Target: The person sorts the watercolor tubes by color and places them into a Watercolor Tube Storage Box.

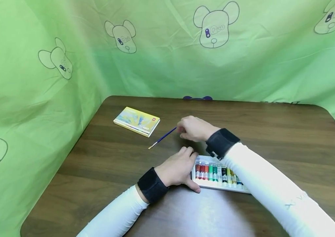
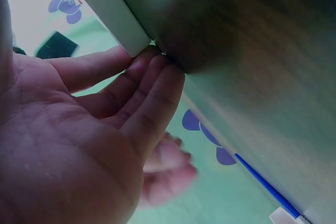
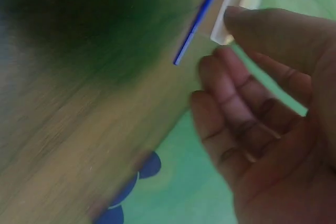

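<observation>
A tray of paint tubes (image 1: 220, 188) lies on the table near the front, with red, green, black and yellow tubes in a row. Spanning the tray's left end, my left hand (image 1: 177, 167) has its thumb at the near edge and its fingers at the far corner. In the left wrist view, the fingers touch the corner of the white tray (image 2: 113, 19). My right hand (image 1: 195, 128) hovers beside the handle end of a blue paintbrush (image 1: 164, 136), its fingers loosely bent. The right wrist view shows a gap between these fingers and the paintbrush (image 3: 202, 17).
A yellow box (image 1: 137, 120) with a picture on its lid lies at the back left of the brown wooden table (image 1: 274, 131). Green cloth (image 1: 161, 72) printed with bear heads hangs behind the table and along its left side.
</observation>
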Action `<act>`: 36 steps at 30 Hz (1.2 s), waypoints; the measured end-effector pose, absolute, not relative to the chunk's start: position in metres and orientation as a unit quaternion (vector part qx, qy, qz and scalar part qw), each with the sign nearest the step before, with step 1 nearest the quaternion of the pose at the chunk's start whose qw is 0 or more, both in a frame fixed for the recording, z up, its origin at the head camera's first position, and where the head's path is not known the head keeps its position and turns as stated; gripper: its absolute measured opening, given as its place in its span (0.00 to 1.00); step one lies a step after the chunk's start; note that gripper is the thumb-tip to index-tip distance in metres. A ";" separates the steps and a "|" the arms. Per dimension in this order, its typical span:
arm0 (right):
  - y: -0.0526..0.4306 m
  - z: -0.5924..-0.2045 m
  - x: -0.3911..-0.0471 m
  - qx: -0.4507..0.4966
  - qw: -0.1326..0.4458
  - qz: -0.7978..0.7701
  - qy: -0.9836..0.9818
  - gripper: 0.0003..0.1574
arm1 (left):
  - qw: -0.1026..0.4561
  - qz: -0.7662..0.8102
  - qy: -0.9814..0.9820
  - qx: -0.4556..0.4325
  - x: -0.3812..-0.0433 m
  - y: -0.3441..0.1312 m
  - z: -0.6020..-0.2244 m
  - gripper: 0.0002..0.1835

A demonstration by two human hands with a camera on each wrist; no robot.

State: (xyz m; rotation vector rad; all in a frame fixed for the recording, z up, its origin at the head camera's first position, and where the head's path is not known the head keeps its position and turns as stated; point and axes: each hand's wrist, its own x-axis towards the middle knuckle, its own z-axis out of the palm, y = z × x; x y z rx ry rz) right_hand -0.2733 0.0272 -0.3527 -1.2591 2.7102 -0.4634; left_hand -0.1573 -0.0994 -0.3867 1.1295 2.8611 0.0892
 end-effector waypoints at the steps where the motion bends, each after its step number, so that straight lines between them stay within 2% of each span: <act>1: 0.022 -0.354 -0.277 -0.422 0.055 -0.150 0.893 0.10 | 0.030 0.027 0.929 0.368 -0.158 -0.100 -0.387 0.61; 8: -0.013 -0.357 -0.294 -0.458 0.054 -0.119 0.879 0.10 | 0.015 0.016 0.927 0.376 -0.159 -0.101 -0.388 0.61; 16: -0.040 -0.360 -0.305 -0.493 0.114 -0.060 0.860 0.11 | -0.010 0.006 0.925 0.381 -0.160 -0.100 -0.391 0.63; 21: -0.046 -0.367 -0.312 -0.501 0.134 -0.047 0.854 0.10 | -0.015 -0.004 0.923 0.384 -0.160 -0.101 -0.391 0.63; 36: -0.045 -0.371 -0.310 -0.505 0.129 -0.045 0.852 0.09 | -0.001 -0.002 0.927 0.376 -0.161 -0.100 -0.390 0.64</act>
